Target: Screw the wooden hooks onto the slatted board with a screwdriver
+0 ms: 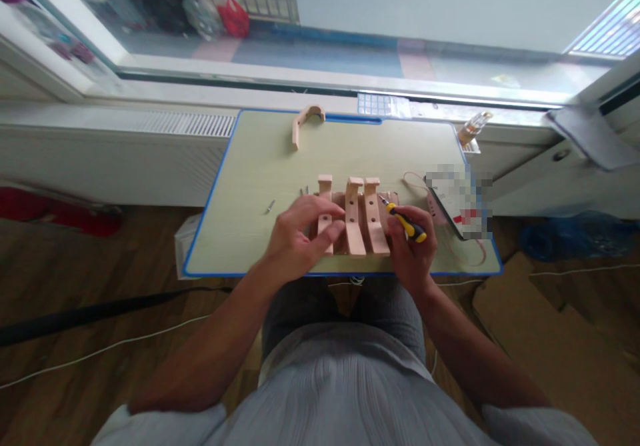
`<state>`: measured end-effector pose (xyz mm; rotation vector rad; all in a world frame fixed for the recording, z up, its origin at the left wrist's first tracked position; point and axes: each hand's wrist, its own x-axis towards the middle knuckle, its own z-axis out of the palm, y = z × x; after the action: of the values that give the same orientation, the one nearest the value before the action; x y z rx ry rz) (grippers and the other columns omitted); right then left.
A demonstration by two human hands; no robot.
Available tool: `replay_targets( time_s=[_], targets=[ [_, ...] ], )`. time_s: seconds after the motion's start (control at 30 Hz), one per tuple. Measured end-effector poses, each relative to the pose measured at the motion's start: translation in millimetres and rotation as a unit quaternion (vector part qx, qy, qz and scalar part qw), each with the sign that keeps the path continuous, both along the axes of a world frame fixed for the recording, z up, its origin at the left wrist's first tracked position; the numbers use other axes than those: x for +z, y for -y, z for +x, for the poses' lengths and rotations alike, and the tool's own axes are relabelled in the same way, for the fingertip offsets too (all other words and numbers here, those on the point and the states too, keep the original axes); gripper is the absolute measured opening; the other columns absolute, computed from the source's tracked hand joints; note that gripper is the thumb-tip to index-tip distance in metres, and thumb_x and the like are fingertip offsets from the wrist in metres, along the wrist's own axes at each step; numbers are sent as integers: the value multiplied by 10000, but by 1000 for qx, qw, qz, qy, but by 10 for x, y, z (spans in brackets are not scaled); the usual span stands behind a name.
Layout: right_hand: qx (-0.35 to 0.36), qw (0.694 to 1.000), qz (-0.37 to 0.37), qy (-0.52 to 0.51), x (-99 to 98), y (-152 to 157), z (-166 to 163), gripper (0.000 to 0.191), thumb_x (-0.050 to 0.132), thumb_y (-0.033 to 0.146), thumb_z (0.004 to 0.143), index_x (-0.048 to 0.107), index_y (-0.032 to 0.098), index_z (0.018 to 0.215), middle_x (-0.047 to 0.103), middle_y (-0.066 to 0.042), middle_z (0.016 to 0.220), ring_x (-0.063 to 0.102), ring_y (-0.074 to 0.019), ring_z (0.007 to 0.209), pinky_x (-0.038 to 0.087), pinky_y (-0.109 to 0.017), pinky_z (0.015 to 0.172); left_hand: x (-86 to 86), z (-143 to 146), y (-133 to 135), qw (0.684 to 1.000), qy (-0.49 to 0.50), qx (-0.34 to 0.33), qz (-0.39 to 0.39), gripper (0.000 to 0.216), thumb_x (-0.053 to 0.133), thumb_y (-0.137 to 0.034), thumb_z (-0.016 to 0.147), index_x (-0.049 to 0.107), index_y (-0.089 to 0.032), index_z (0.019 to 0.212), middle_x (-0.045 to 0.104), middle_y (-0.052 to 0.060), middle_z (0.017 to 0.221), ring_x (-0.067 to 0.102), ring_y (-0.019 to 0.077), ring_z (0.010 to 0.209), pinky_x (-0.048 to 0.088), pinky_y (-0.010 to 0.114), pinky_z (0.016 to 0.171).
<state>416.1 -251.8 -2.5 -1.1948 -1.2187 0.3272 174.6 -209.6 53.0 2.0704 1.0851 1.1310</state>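
Three pale wooden hooks with drilled holes stand side by side on a brown wooden board point(339, 199) near the table's front edge. My left hand point(303, 236) reaches across the left hook point(325, 185), thumb and forefinger apart on either side of its lower hole, fingertips near the middle hook point(355, 229). My right hand point(414, 249) is closed round a yellow-and-black screwdriver point(411, 226), beside the right hook point(374, 226). The screwdriver's metal tip points up and left, above the board's right part. Loose screws point(271, 207) lie left of the board, some partly behind my left hand.
A separate curved wooden hook point(299, 129) lies at the back of the blue-edged table point(250, 166). At the right lies a phone or tablet-like device point(455, 206), partly blurred, with a thin cable point(483, 253). A small bottle point(474, 129) stands beyond the back right corner, by the window.
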Motion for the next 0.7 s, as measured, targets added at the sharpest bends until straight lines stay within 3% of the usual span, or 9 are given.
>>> replay_targets(
  time_s=[0.07,0.1,0.17,0.3,0.5,0.7],
  targets=[
    [4,1000,-4,-13,19,-6,36,164,783,327,1026,758,267,1176,784,-33,1046,756,-186,846,638,-346,787,-113,-148,-161,988,-70,135,26,138,646,-296,1064,777,-254,1054,819,59,1088,737,263,1109,596,473,1074],
    [4,1000,-5,-19,29,-9,52,169,791,331,1019,761,264,1171,784,-33,1040,749,-180,815,631,-341,764,-168,-222,-243,977,-128,170,24,150,635,-273,1051,780,-238,1056,817,83,1113,720,290,1151,576,496,1111],
    [0,1000,-6,-29,48,-12,78,179,806,346,1009,763,259,1159,781,-32,1019,736,-173,773,614,-328,715,-253,-359,-375,952,-222,211,-4,192,646,-253,1003,798,-221,1115,804,121,1208,686,339,1230,549,522,1148],
    [-1,999,-15,-50,75,-15,108,201,828,380,993,764,262,1142,768,-21,964,723,-164,729,577,-297,632,-268,-567,-439,911,-299,275,-72,246,661,-328,971,770,-243,1175,779,130,1281,665,364,1277,574,497,1076],
    [20,998,-19,-52,108,-43,120,186,811,379,1008,754,272,1150,744,-2,909,701,-158,692,566,-290,599,-171,-742,-475,864,-376,295,-160,223,668,-448,930,735,-250,1005,796,151,1240,721,363,1124,597,489,922],
    [34,997,-12,-65,183,-80,91,168,815,362,1007,761,262,1130,739,5,879,694,-151,683,558,-297,614,-92,-666,-663,834,-436,269,-204,237,687,-425,863,810,-228,910,843,186,1066,776,411,1008,602,526,870]
  ],
)
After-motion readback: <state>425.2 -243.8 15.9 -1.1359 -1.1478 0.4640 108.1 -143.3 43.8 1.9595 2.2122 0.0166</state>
